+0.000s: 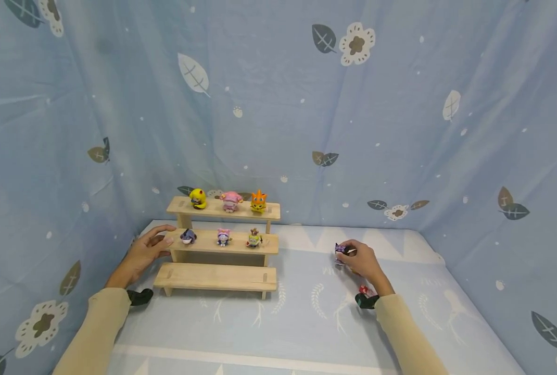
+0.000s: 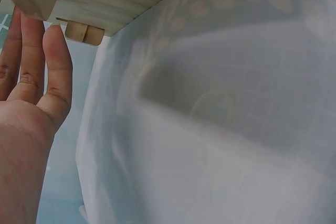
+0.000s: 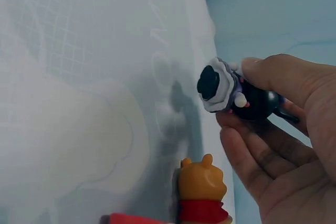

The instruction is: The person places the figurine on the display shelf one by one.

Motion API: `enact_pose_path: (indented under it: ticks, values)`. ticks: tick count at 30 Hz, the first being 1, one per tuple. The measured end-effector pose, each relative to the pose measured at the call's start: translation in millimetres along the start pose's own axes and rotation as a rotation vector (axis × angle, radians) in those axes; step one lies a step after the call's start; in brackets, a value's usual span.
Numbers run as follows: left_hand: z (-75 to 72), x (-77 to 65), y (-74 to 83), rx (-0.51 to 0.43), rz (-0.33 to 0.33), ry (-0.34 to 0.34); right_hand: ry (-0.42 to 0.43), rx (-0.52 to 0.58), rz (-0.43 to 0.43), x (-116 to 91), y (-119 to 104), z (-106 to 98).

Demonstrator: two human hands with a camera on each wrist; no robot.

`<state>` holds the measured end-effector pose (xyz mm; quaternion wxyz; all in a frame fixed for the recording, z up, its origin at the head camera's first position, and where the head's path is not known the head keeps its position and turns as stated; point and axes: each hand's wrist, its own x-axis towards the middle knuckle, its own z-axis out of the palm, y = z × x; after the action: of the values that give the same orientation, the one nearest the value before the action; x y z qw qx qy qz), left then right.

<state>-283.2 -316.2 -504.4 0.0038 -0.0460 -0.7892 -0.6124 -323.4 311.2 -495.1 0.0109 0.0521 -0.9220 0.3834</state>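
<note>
My right hand [image 1: 364,260] pinches a small dark figurine [image 3: 255,98] with a purple and white ruffled skirt, between thumb and fingers. It is tipped in the right wrist view, its underside facing the camera, and is held off the cloth. At the left end of a three-tier wooden display stand [image 1: 215,276], my left hand [image 1: 143,252] touches the middle tier with fairly straight fingers. Several figurines stand on that stand: yellow [image 1: 198,199], pink [image 1: 231,201] and orange [image 1: 258,201] on top; a grey-purple donkey [image 1: 188,236], a pink-eared figure [image 1: 223,237] and a yellow-green one [image 1: 254,238] on the middle tier.
A yellow bear figurine in a red shirt [image 3: 202,190] is below my right hand, beside a red object [image 3: 136,219] cut off by the frame. The bare lowest tier [image 1: 215,275] faces me. Blue patterned curtains [image 1: 278,104] enclose the cloth-covered table [image 1: 306,323].
</note>
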Motion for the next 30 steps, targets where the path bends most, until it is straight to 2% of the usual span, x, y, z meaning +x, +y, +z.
enact_pose_path:
  ticks: [9, 18, 30]
  values:
    - [-1.9, -2.1, 0.2, 0.011, -0.015, 0.010, 0.090, 0.043, -0.012, -9, -10, 2]
    - [-1.9, -7.2, 0.4, 0.034, -0.041, 0.015, 0.108, 0.131, -0.099, -20, -23, 16]
    - [1.6, -2.1, 1.8, 0.008, -0.012, 0.009, 0.128, 0.177, -0.219, -25, -56, 29]
